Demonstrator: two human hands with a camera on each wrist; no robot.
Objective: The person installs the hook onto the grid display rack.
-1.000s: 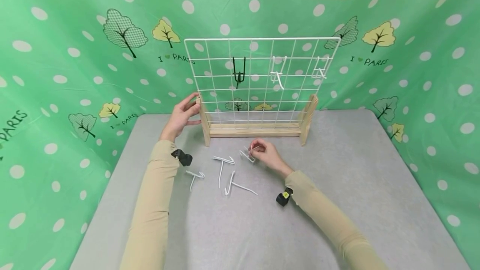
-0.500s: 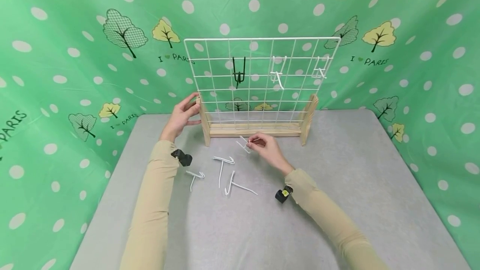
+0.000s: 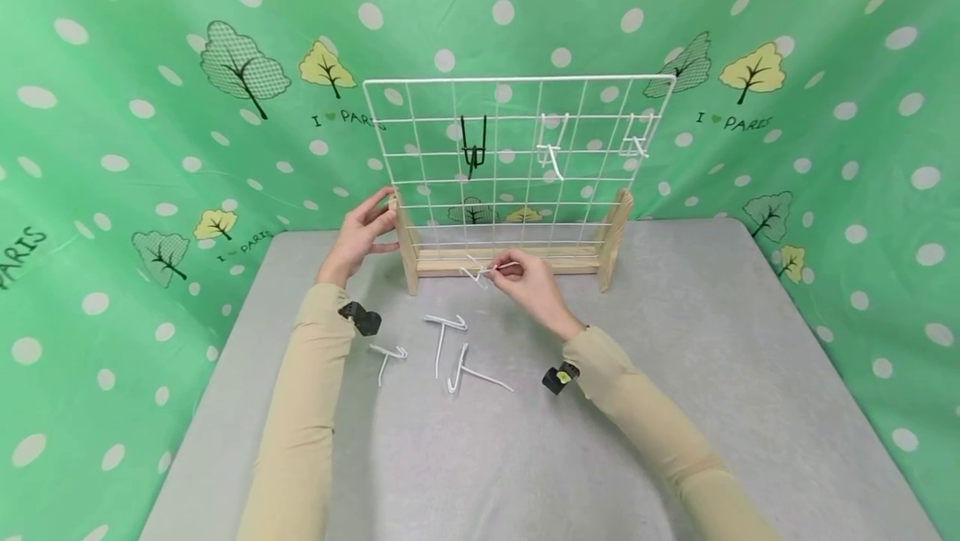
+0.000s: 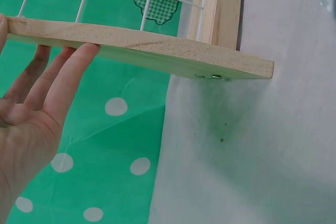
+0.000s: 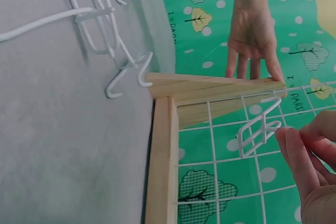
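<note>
My left hand (image 3: 356, 242) rests against the outer face of the left wooden post (image 4: 142, 43), its fingers mostly straight with their tips on the wood. That post holds up one side of a white wire grid panel (image 3: 517, 78). In front of the panel's lower part, my right hand (image 3: 536, 287) pinches a white wire display hook (image 5: 241, 142) between thumb and fingertips. Its double-wire end points left, away from the fingers. In the head view the hook overlaps the wooden base bar (image 3: 442, 264).
On the grey table (image 3: 480, 458) lie three white hooks: one behind (image 3: 446, 323), a short hook at left (image 3: 388, 353) and a long-armed hook in front (image 3: 462, 370). A black hook (image 3: 473, 151), a white hook (image 3: 550, 149) and another white hook (image 3: 633, 142) hang on the grid.
My right hand has lifted the pinched hook from near the tabletop, carrying it forward and slightly left to the panel's base. My left hand stays at the post.
</note>
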